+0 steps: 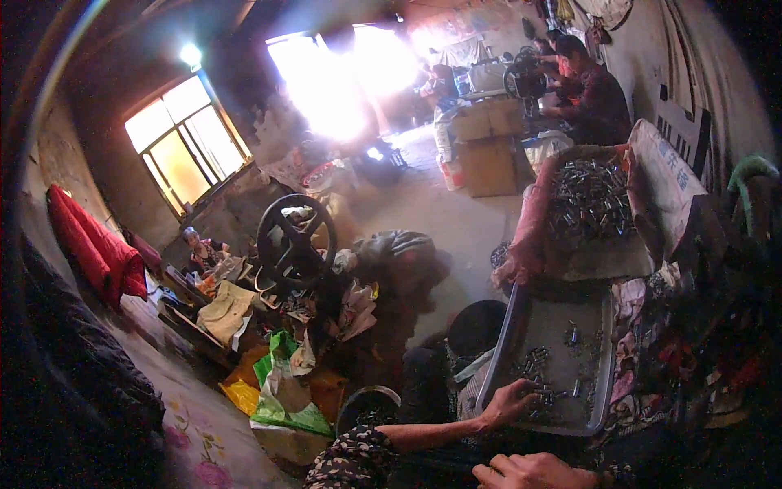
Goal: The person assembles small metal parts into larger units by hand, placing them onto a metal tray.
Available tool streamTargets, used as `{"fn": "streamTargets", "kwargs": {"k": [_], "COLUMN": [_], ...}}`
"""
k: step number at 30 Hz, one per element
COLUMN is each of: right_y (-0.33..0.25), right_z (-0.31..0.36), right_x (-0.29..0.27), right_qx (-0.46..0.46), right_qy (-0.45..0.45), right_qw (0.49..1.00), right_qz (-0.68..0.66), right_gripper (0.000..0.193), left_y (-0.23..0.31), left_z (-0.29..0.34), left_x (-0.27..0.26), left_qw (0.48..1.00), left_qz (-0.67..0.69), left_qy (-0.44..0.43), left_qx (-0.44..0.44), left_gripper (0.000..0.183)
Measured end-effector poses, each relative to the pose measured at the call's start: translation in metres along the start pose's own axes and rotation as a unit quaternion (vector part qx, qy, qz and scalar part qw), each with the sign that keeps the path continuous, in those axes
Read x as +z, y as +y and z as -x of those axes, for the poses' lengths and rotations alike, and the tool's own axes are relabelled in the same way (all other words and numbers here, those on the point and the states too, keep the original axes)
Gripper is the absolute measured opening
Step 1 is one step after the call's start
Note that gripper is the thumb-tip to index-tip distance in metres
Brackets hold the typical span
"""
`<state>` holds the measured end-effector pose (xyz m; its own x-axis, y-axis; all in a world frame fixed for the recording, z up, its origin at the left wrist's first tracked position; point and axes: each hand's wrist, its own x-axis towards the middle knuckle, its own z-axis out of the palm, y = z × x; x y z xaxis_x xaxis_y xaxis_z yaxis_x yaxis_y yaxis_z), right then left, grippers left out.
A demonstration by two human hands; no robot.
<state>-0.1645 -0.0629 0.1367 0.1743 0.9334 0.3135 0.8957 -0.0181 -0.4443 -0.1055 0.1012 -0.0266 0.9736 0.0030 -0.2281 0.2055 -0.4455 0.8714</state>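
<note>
At the near end of a grey plastic tray (599, 411), my left hand (510, 404) reaches over the rim. Its fingers are bent and close together at a loose cluster of small shiny metal pieces (547, 398); what is pinched between them is too small to make out. My right hand (533, 473) is low in front of the tray, at the picture's lower edge. Its fingers are curled inward, and whatever they may hold is hidden. More of the metal pieces lie scattered across the tray floor.
Beyond the tray, a cloth-lined bin (599, 253) holds a heap of metal pieces. A dark bucket (476, 326) stands left of the tray. Farther left are a black handwheel (297, 240) and a green-white sack (289, 399). People work at the back by cardboard boxes (489, 155).
</note>
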Motion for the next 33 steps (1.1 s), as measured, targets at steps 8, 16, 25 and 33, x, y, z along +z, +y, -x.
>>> {"fn": "streamTargets", "kwargs": {"k": [8, 16, 25, 33], "right_y": [0.002, -0.002, -0.01, -0.016], "right_z": [-0.001, 0.002, -0.007, -0.018], "right_x": [0.004, 0.001, 0.016, 0.07], "right_qx": [0.0, 0.01, 0.031, 0.077], "right_qy": [0.008, -0.052, -0.042, 0.037], "right_qw": [1.0, 0.998, 0.992, 0.955], "right_qz": [-0.005, 0.028, 0.113, 0.283], "right_gripper": [0.017, 0.014, 0.021, 0.029], "left_y": [-0.002, -0.024, -0.03, -0.021], "left_z": [-0.002, -0.007, -0.01, -0.004], "left_x": [0.0, 0.004, 0.005, 0.002], "left_qw": [1.0, 0.999, 0.997, 0.998], "left_qz": [-0.012, 0.005, 0.009, 0.032], "left_qy": [0.013, 0.01, 0.017, 0.008], "left_qx": [0.008, 0.046, 0.077, 0.054], "left_gripper": [0.032, 0.034, 0.037, 0.036]}}
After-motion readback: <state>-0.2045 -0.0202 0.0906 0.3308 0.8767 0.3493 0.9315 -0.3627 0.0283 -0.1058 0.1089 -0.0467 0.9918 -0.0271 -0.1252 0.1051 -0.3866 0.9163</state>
